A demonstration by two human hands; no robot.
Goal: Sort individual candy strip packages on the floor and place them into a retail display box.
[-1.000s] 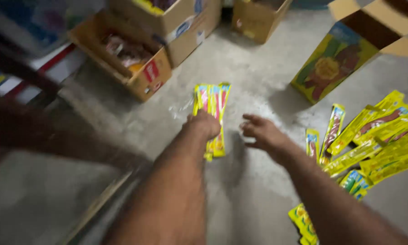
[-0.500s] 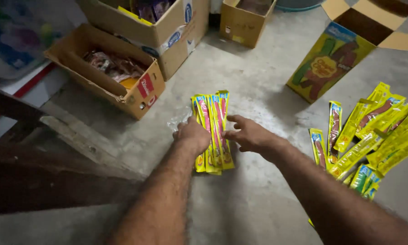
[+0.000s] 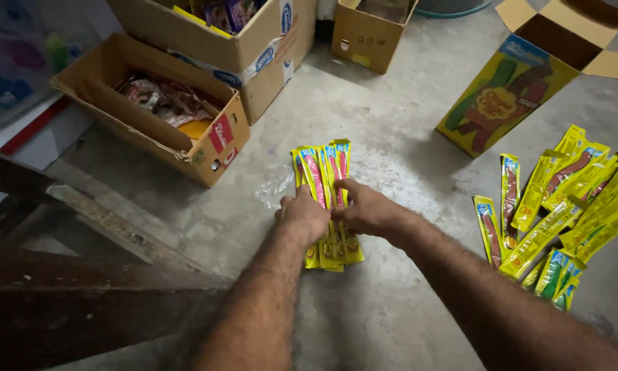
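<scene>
Shop storeroom: stock cartons, concrete floor

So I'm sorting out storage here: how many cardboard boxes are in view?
4. An open brown box of wrappers at left, a bigger box behind it, a small box at top centre, and a yellow printed box at right. Others may lie out of frame.

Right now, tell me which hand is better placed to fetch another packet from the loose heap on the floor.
Right, I would judge. The right hand lies on the near side of the bundle of packets, and the loose heap is off to the right. The left hand would have to cross over the bundle.
</scene>
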